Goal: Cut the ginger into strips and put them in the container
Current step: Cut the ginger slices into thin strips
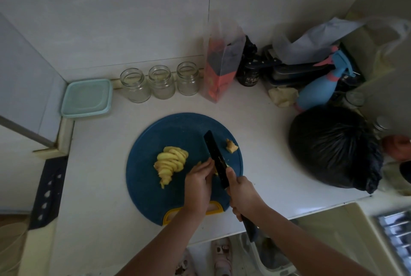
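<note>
On blue board point(178, 128), right grip point(242, 193) clasping knife point(213, 148), left grip point(198, 184) pinching ginger point(199, 163) against it, slices point(171, 162) just left.

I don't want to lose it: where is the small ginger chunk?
In the head view, the ginger chunk sits on the blue cutting board near its right rim, just right of the knife blade.

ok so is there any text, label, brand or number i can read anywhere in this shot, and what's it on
No text here is clear enough to quote.
dark bottle: white characters on its label, too blurred to read.
pink bag: printed pattern only, no legible words.
knife, glass jars, spray bottle: no markings visible.
</note>
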### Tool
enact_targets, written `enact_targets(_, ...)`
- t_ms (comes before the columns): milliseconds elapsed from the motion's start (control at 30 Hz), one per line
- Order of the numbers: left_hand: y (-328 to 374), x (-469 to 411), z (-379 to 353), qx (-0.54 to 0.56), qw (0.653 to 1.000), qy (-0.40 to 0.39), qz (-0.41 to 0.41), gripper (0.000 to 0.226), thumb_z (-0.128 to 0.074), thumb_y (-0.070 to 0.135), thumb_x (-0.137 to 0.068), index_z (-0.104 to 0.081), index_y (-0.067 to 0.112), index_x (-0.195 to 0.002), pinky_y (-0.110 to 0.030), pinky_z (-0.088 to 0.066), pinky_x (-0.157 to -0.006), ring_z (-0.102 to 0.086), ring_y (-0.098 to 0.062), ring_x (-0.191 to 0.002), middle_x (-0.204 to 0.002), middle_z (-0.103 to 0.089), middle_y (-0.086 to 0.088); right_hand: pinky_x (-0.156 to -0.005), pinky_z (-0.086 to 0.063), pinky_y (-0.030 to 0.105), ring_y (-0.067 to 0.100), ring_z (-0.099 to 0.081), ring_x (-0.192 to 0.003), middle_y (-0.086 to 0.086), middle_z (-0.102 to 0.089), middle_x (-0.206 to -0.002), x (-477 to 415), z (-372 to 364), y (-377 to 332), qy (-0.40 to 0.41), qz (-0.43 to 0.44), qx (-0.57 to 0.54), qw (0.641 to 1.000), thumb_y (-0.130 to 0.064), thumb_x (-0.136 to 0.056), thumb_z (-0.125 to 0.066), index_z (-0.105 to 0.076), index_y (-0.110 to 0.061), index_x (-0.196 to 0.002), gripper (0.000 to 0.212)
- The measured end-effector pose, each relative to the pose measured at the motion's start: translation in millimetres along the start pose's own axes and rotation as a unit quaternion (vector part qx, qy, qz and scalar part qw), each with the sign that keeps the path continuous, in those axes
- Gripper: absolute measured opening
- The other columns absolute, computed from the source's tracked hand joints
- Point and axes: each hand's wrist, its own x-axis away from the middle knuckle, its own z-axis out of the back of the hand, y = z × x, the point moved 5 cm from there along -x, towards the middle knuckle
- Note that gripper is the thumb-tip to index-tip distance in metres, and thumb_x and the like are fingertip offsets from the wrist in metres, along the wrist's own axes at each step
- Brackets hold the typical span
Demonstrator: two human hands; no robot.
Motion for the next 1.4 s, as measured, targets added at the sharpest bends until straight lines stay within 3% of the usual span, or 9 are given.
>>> enact_targets(433,-10,2,-4,0.011,1.0,0.01,0.011,0.028,-0.062,-0.003,-0.077,-0.07,0.0,-0.103,-0.029,-0.042,-0.095,-0.056,-0.012,-0.104,-0.104,-0.07,-0.012,-0.049,-0.048,0.029,0.018,-0.055,-0.059,0.005,-0.053,-0.068,-3,-14,-3,0.032,0.043,-0.005,0.999,-0.057,-0.097,-0.017,-0.048,-0.015,-0.074,0.057)
enact_targets(533,-7,2,-4,0.013,1.0,0.008,0.015,0.027,-0.064,0.002,-0.077,-0.069,-0.002,-0.103,-0.029,-0.039,-0.099,-0.054,-0.012,-0.106,-0.102,-0.07,-0.015,-0.067,-0.052,0.033,0.017,-0.058,-0.069,0.001,-0.054,-0.07,-8,-20,-12,0.067,0.07,0.012,0.995,-0.052,-0.099,-0.018,-0.051,-0.018,-0.074,0.053)
enact_targets(667,-3,6,-4,-0.033,0.999,-0.036,-0.013,0.037,-0.051,0.024,-0.083,-0.069,0.002,-0.106,-0.037,-0.049,-0.09,-0.06,-0.017,-0.104,-0.104,-0.07,-0.012,-0.072,-0.047,0.029,0.017,-0.058,-0.073,0.001,-0.055,-0.071,-15,-18,-29,0.083,0.101,0.017,0.991,-0.049,-0.101,-0.018,-0.055,-0.016,-0.08,0.054)
enact_targets(800,-4,5,-3,-0.057,0.997,-0.049,0.005,0.031,-0.056,0.021,-0.086,-0.069,0.001,-0.106,-0.037,-0.052,-0.09,-0.064,-0.026,-0.101,-0.107,-0.069,-0.014,-0.083,-0.048,0.036,0.027,-0.061,-0.088,0.008,-0.058,-0.08,-9,-9,-18,0.065,0.114,0.067,0.989,-0.048,-0.101,-0.017,-0.057,-0.012,-0.083,0.056)
enact_targets(900,-1,2,0,-0.055,0.997,-0.041,0.022,0.027,-0.068,0.003,-0.082,-0.068,-0.001,-0.109,-0.029,-0.046,-0.092,-0.065,-0.029,-0.101,-0.109,-0.068,-0.014,-0.077,-0.054,0.041,0.028,-0.063,-0.079,0.008,-0.055,-0.073,-3,-3,-1,0.039,0.088,0.076,0.992,-0.055,-0.098,-0.019,-0.052,-0.013,-0.073,0.059)
enact_targets(1000,0,0,7,-0.054,0.997,-0.038,0.027,0.029,-0.07,-0.002,-0.078,-0.069,-0.001,-0.107,-0.024,-0.048,-0.09,-0.067,-0.026,-0.098,-0.107,-0.069,-0.014,-0.048,-0.049,0.034,0.02,-0.054,-0.052,0.009,-0.053,-0.067,1,11,7,0.014,0.068,-0.001,0.998,-0.059,-0.096,-0.027,-0.052,-0.01,-0.074,0.059)
enact_targets(1133,-3,4,16,-0.048,0.998,-0.021,0.024,0.029,-0.065,-0.006,-0.08,-0.067,-0.002,-0.109,-0.037,-0.051,-0.091,-0.066,-0.028,-0.102,-0.113,-0.067,-0.015,-0.039,-0.037,0.024,0.014,-0.042,-0.036,0.005,-0.046,-0.056,4,33,4,0.003,0.07,-0.077,0.995,-0.062,-0.093,-0.031,-0.049,-0.01,-0.074,0.058)
enact_targets(1267,4,12,14,-0.084,0.996,-0.013,-0.012,0.04,-0.051,0.025,-0.09,-0.058,0.004,-0.124,-0.029,-0.038,-0.105,-0.047,-0.023,-0.123,-0.133,-0.052,-0.012,-0.039,-0.037,0.023,0.014,-0.04,-0.035,0.003,-0.043,-0.051,7,50,-4,0.015,0.091,-0.092,0.992,-0.061,-0.093,-0.031,-0.046,-0.011,-0.069,0.057)
enact_targets(1400,20,12,-19,-0.172,0.969,-0.131,-0.121,0.048,-0.045,0.039,-0.087,-0.057,0.013,-0.125,-0.041,-0.041,-0.103,-0.038,-0.025,-0.128,-0.135,-0.051,-0.01,-0.041,-0.04,0.024,0.012,-0.04,-0.035,0.003,-0.044,-0.052,9,59,-6,0.015,0.102,-0.075,0.992,-0.06,-0.094,-0.03,-0.045,-0.012,-0.069,0.057)
